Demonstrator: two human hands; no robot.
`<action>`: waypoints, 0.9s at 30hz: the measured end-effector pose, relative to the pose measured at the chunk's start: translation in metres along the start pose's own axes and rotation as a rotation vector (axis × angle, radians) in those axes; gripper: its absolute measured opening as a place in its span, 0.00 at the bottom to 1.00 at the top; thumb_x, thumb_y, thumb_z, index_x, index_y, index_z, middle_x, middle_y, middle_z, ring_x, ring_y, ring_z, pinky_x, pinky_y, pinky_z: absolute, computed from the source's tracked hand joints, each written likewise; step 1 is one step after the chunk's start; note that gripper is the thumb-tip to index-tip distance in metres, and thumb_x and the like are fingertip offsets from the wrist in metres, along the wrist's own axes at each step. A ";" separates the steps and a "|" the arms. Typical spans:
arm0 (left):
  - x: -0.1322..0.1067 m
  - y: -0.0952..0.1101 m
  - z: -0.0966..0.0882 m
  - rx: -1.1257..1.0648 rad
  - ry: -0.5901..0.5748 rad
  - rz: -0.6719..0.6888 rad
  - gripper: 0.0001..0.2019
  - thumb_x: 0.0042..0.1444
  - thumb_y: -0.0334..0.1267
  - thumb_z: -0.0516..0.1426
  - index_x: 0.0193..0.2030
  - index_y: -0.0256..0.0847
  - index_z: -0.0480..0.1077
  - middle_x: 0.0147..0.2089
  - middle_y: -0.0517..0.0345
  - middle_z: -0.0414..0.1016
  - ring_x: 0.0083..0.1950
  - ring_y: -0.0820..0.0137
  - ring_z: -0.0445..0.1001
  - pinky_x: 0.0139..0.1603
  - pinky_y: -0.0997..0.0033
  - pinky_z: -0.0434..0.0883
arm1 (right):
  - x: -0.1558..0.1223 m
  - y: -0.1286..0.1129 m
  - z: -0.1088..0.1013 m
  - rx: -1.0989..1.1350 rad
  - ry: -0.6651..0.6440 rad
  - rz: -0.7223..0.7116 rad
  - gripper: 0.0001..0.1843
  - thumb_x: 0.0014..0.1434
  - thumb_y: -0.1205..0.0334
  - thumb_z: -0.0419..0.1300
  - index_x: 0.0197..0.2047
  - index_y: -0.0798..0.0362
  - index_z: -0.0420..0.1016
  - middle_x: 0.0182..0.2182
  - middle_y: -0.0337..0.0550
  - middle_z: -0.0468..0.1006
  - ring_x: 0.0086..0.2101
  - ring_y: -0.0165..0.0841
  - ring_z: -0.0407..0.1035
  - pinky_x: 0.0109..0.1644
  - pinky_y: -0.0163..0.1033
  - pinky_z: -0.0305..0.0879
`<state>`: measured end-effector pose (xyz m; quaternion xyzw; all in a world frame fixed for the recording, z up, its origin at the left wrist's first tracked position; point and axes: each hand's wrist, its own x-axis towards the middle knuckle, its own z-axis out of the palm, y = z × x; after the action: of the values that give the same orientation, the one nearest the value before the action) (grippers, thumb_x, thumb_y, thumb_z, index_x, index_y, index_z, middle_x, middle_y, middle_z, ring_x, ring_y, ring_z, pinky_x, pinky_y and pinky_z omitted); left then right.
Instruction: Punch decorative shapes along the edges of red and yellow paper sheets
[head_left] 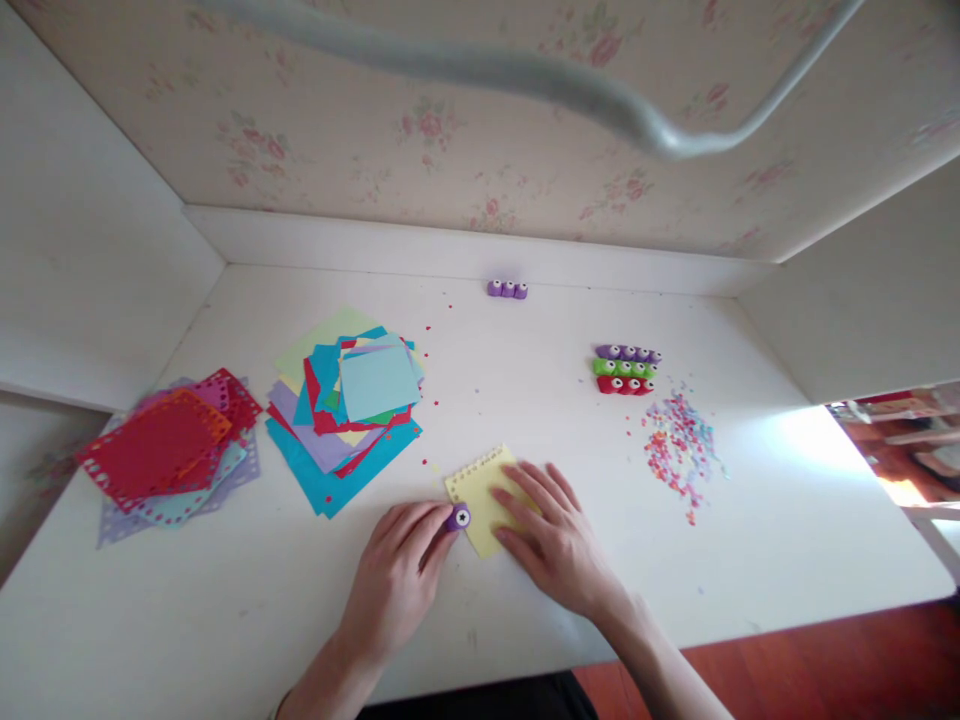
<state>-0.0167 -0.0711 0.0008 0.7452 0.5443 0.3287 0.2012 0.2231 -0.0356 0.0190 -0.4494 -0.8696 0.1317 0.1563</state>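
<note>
My left hand (401,565) grips a small purple craft punch (459,517) with a white, star-marked button on top. The punch sits at the left edge of a yellow paper sheet (487,510). Along the sheet's far edge runs a row of punched holes. My right hand (551,530) lies flat over the sheet's right side, fingers spread, hiding part of it. Whether the punch is pressed down I cannot tell.
Left of the sheet lies a stack of coloured paper (381,380), beside a pile of punched sheets (161,440). Purple punches (508,289) stand at the back. Rows of punches (627,369) and scattered confetti (682,445) are on the right. A pale bar (525,80) crosses above.
</note>
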 end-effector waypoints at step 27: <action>0.004 0.000 -0.001 -0.004 -0.031 -0.024 0.14 0.62 0.33 0.59 0.54 0.43 0.69 0.47 0.54 0.78 0.48 0.65 0.75 0.52 0.62 0.73 | -0.006 -0.004 0.012 0.002 0.058 -0.004 0.21 0.62 0.59 0.62 0.58 0.48 0.70 0.60 0.50 0.69 0.61 0.49 0.61 0.65 0.66 0.54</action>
<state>-0.0164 -0.0673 0.0027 0.7430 0.5496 0.3158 0.2149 0.2186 -0.0436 0.0083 -0.4512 -0.8654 0.1194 0.1820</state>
